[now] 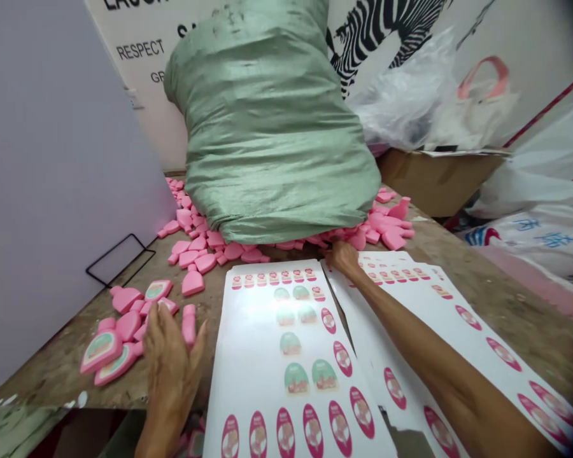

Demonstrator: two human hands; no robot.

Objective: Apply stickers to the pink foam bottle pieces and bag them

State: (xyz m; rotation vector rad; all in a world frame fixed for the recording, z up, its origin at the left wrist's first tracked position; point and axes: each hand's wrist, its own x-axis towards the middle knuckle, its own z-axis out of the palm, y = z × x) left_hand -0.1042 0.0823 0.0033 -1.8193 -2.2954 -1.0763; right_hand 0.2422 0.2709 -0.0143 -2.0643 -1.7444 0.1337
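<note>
My left hand (169,366) rests over a small heap of pink plastic bottle shapes at the left, fingers stretched out and thumb apart. A pink bottle (189,324) lies between its thumb and fingers, not visibly gripped. Some of these pieces carry green-and-white stickers, such as the labelled bottle (101,350) at the heap's edge. My right hand (344,259) reaches forward to the pink pieces along the sack's base; its fingers are bent and partly hidden. In front of me lies a white sticker sheet (248,343) with green and pink labels, some gone. My right forearm crosses more sticker sheets (439,343).
A big green sack (277,140) stands on the brown table (458,248), with pink pieces (195,242) spread around its base. A black wire stand (119,261) is by the pale panel at the left. Behind, a cardboard box (434,181) and plastic bags stand at the right.
</note>
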